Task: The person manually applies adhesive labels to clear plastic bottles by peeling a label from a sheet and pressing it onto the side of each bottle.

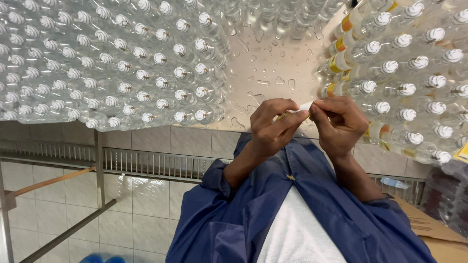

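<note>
White and small, a label strip (303, 107) sits pinched between both hands over the wet metal worktop (265, 73). Its long axis runs left to right, one end at each hand's fingertips, and a yellowish part shows under the left thumb. The left hand (274, 125) is curled, thumb and forefinger closed on the strip's left end. The right hand (340, 124) is likewise curled and closed on the right end. Clear capped bottles (112, 63) lie packed in rows on the left, caps toward the camera. On the right, more bottles (404, 73) carry yellow and orange labels around their bodies. Brown cardboard (434, 229) lies near right.
</note>
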